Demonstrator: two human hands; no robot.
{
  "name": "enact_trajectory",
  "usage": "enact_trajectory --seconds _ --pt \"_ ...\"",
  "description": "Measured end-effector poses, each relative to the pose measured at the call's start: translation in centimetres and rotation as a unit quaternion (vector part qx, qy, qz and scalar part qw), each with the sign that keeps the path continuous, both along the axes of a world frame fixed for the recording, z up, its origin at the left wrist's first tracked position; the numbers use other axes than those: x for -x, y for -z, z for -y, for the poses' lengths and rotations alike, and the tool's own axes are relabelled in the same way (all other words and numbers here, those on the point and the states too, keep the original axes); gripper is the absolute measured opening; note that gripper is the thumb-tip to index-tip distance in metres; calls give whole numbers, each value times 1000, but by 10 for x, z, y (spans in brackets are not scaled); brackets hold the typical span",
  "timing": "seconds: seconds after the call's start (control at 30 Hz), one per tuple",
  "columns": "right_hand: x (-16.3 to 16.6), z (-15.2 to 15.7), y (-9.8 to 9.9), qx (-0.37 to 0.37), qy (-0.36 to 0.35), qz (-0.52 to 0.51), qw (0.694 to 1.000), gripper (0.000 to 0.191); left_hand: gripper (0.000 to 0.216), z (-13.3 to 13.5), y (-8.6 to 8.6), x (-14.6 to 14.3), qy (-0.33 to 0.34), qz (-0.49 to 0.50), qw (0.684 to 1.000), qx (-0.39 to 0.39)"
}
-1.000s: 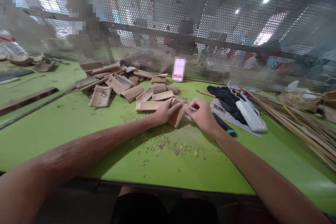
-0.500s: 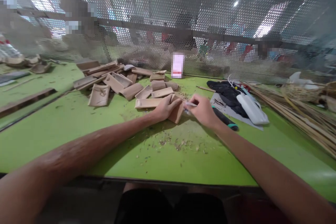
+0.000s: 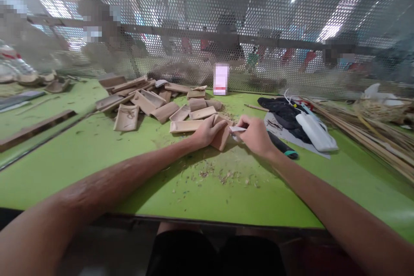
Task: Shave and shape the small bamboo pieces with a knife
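Green and slightly glossy, the table [image 3: 80, 155] runs from the near edge to a perforated metal screen [image 3: 207, 30] at the back, through which a bright hall with ceiling lights and blurred figures shows dimly. No writing can be read anywhere; the small white and red box [image 3: 221, 79] standing against the screen is blurred out. Wood shavings [image 3: 223, 177] lie scattered on the green surface in front of the hands. The left hand [image 3: 207, 130] presses down on a curved brown wooden piece [image 3: 222, 137], fingers curled over its upper edge, so the piece sits on the table between the two hands. The right hand [image 3: 255, 134] is clenched around a small knife [image 3: 237, 129], whose pale blade touches the right end of that piece. Behind them lies a loose heap of similar wooden pieces [image 3: 152, 101]. To the right lie a dark cloth [image 3: 282, 114], a white pouch [image 3: 315, 131] and a bundle of thin sticks [image 3: 371, 138].
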State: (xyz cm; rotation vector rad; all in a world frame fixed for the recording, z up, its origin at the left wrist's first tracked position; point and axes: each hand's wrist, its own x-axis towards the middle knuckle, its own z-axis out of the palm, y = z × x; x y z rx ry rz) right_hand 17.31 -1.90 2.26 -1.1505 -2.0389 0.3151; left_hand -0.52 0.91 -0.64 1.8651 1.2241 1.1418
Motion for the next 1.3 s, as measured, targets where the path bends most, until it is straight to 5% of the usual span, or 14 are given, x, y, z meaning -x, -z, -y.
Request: enact_trajectory --seconds 0.17,0.33,0.77,1.3 --pt "8 17 6 6 -77 104 992 23 30 1 -2 0 -6 -10 1000 -1" --pt "8 16 1 28 -40 73 996 23 30 0 0 1 -10 -14 1000 -8" --pt "8 13 1 61 -82 112 988 20 33 0 -2 1 5 -13 1000 8" --pt "3 4 4 -51 -165 191 966 21 30 -1 -6 1 34 -19 999 6"
